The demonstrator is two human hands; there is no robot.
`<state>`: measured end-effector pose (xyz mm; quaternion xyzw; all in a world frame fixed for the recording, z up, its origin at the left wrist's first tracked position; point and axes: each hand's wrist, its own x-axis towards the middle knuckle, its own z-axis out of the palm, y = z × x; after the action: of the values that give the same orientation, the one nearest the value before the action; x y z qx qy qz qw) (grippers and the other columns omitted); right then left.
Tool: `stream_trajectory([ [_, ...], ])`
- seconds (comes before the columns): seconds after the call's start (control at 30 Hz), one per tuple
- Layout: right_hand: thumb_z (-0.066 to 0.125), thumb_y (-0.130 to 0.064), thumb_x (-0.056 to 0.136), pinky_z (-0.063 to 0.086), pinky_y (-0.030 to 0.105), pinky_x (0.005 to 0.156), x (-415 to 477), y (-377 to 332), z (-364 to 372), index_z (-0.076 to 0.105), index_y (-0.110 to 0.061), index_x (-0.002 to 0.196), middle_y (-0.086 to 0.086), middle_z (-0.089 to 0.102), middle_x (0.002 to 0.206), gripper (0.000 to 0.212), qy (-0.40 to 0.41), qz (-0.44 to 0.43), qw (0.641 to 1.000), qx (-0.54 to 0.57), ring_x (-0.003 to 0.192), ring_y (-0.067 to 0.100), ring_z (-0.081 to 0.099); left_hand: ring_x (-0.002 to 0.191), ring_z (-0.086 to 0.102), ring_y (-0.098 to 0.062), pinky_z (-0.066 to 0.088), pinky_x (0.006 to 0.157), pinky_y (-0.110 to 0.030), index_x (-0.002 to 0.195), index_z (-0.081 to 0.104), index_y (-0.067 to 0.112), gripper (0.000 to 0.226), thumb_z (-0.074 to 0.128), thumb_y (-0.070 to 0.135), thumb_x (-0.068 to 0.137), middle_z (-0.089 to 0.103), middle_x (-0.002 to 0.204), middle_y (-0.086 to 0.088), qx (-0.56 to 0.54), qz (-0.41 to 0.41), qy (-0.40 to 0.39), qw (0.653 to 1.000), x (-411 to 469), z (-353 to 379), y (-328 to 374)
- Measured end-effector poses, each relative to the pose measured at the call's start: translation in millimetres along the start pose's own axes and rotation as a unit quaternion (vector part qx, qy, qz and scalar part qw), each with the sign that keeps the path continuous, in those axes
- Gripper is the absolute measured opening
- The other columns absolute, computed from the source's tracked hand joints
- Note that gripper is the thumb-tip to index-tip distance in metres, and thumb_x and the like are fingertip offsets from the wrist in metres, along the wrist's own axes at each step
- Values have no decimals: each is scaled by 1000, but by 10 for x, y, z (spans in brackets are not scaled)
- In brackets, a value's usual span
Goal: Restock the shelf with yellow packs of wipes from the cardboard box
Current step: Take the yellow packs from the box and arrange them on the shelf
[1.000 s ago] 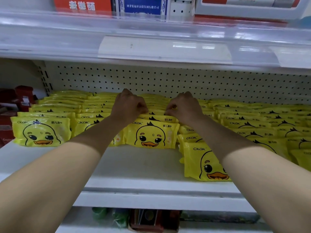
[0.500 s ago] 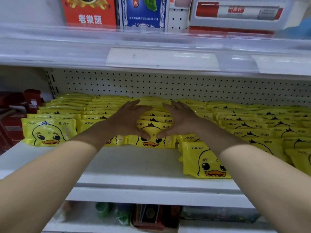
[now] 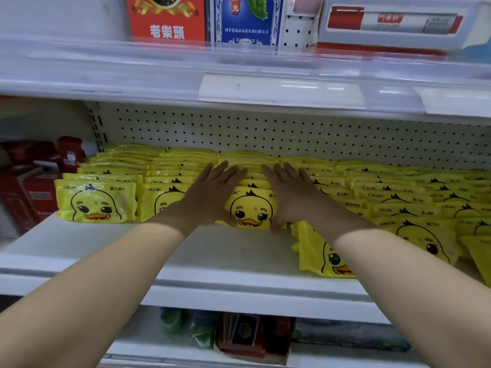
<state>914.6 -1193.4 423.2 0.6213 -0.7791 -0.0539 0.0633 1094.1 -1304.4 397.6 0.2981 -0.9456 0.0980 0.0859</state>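
Observation:
Several rows of yellow duck-face wipe packs stand leaning back on the white shelf (image 3: 111, 251). My left hand (image 3: 212, 192) and my right hand (image 3: 291, 193) lie flat with straight fingers on either side of the middle row, thumbs down beside its front pack (image 3: 252, 208). One pack (image 3: 316, 251) to the right stands further forward, skewed toward the shelf edge, partly hidden by my right forearm. The leftmost row's front pack (image 3: 97, 200) faces me. No cardboard box is in view.
Red boxes (image 3: 32, 181) stand at the shelf's left end. The shelf above carries a red box (image 3: 166, 17), a blue box (image 3: 245, 19) and a clear front rail (image 3: 239, 65). Dark items (image 3: 244, 333) sit on the shelf below. A pegboard back wall (image 3: 292, 136) closes the shelf.
My hands went from curled fists on top of the middle row to flat, straight fingers, and slid apart to frame the row's front pack. The view tilted slightly upward.

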Motion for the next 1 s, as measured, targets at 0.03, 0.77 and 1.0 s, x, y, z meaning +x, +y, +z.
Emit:
stream_trajectory([
  [0.03, 91, -55, 52, 2, 51, 122, 6, -2, 18, -18, -22, 155, 8, -7, 166, 153, 11, 3, 1000, -6, 152, 28, -10, 150, -12, -19, -10, 121, -42, 156, -6, 24, 128, 76, 63, 65, 1, 164, 1, 6, -3, 5, 1000, -4, 9, 14],
  [0.77, 83, -66, 58, 7, 40, 122, -1316, 1069, 17, -14, -35, 154, -5, -7, 166, 140, -88, 17, 994, 68, 152, 19, -7, 150, -12, -22, -4, 122, -43, 154, -12, 12, 146, 80, 68, 56, -7, 164, -5, -11, 96, -133, 986, 150, -472, 1780],
  [1.0, 82, -64, 59, -2, 44, 123, -1035, 1171, 178, -9, -28, 156, 0, -2, 166, 137, 10, -15, 1000, 25, 152, 20, -8, 150, 3, -26, 5, 121, -48, 154, 2, 10, 137, 84, 58, 54, 10, 161, -9, 43, 53, -66, 995, 393, -329, 1845],
])
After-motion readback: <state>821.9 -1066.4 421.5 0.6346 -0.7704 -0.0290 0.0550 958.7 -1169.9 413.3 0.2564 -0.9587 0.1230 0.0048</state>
